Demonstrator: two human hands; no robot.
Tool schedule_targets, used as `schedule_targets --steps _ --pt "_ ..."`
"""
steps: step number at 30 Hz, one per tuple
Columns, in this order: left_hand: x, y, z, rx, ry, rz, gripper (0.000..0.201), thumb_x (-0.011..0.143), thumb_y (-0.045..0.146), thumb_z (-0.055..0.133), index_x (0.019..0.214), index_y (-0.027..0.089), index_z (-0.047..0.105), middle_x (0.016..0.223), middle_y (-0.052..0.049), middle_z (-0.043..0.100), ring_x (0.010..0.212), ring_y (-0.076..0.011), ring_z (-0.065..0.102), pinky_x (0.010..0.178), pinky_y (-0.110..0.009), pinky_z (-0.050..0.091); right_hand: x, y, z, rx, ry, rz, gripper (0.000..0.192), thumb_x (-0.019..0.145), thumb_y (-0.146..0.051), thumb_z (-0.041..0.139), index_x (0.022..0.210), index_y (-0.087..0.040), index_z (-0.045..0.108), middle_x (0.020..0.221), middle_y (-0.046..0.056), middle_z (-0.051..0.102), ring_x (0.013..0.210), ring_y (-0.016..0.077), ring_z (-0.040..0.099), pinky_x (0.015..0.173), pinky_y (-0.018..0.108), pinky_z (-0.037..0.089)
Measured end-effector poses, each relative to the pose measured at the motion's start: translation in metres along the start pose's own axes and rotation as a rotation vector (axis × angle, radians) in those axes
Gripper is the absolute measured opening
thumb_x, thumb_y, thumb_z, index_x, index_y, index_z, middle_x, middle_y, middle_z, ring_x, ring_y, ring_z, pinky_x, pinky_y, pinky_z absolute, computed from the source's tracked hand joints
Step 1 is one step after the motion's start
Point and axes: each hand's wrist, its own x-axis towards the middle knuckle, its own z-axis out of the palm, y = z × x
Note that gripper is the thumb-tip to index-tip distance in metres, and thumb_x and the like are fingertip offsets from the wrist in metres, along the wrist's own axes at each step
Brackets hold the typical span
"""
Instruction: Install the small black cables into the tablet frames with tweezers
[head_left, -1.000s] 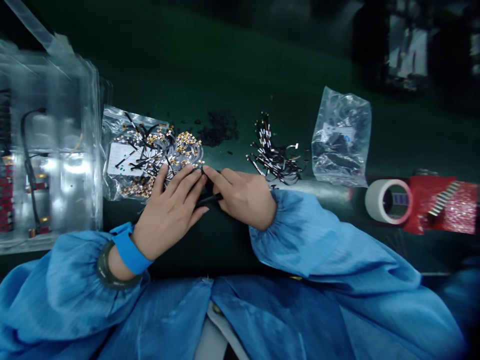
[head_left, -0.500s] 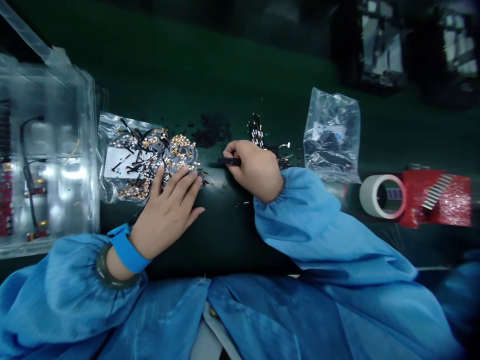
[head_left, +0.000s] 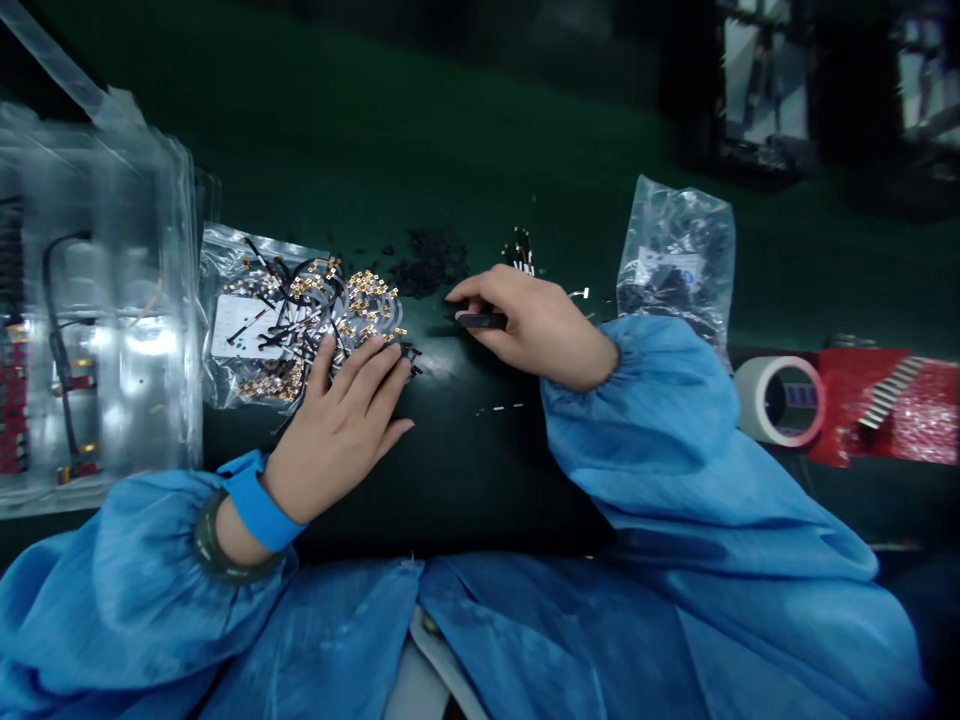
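My left hand (head_left: 341, 430) lies flat, fingers spread and open, at the near edge of a pile of small flex cables (head_left: 330, 310) with gold-coloured ends. The pile rests on a clear plastic bag (head_left: 225, 258) with a white label. Between the fingers of my right hand (head_left: 536, 320) is a slim black tweezers-like tool (head_left: 482, 321), pointing left; its far part is hard to make out. Just beyond the right hand stands a smaller bunch of cables (head_left: 519, 250), partly covered by that hand. Loose black bits (head_left: 429, 262) form a heap between the two groups.
Clear trays (head_left: 124, 300) with parts stand at the left. To the right are a clear bag (head_left: 675, 250) with dark contents, a roll of white tape (head_left: 754, 400) and red bubble wrap (head_left: 892, 430). Small white strips (head_left: 499, 408) lie on the dark green table (head_left: 457, 480).
My right hand has moved to the right with the black tool, and its fingers have loosened a little. My left hand stays on the pile's edge. The whole view has shifted slightly.
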Motion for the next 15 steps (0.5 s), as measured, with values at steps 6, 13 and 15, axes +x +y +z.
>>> schedule_targets --steps 6,13,15 --pt "0.0001 0.0004 0.0007 0.007 -0.015 0.000 0.044 0.094 0.028 0.048 0.132 0.006 0.050 0.134 -0.019 0.056 0.131 -0.0340 0.045 0.110 -0.063 0.030 0.0009 0.0053 -0.0033 -0.136 -0.069 -0.075 0.026 0.090 -0.026 0.049 0.108 -0.023 0.067 0.104 0.006 0.064 0.082 0.0177 0.059 0.064 0.027 0.040" --pt "-0.0005 0.0003 0.0020 -0.007 -0.016 0.005 0.046 0.093 0.028 0.049 0.136 0.010 0.048 0.136 -0.016 0.055 0.133 -0.0326 0.043 0.111 -0.063 0.028 0.0049 0.0054 -0.0041 -0.140 -0.116 -0.077 0.020 0.090 -0.024 0.050 0.104 -0.022 0.065 0.103 0.005 0.063 0.082 0.0165 0.057 0.065 0.026 0.038" --pt "-0.0004 0.0007 0.0018 0.004 -0.017 0.007 0.045 0.094 0.028 0.048 0.135 0.009 0.048 0.136 -0.016 0.055 0.132 -0.0330 0.044 0.111 -0.063 0.029 0.0053 0.0044 -0.0041 -0.154 -0.134 -0.038 0.018 0.089 -0.023 0.050 0.099 -0.020 0.064 0.101 0.005 0.063 0.081 0.0164 0.057 0.064 0.026 0.038"
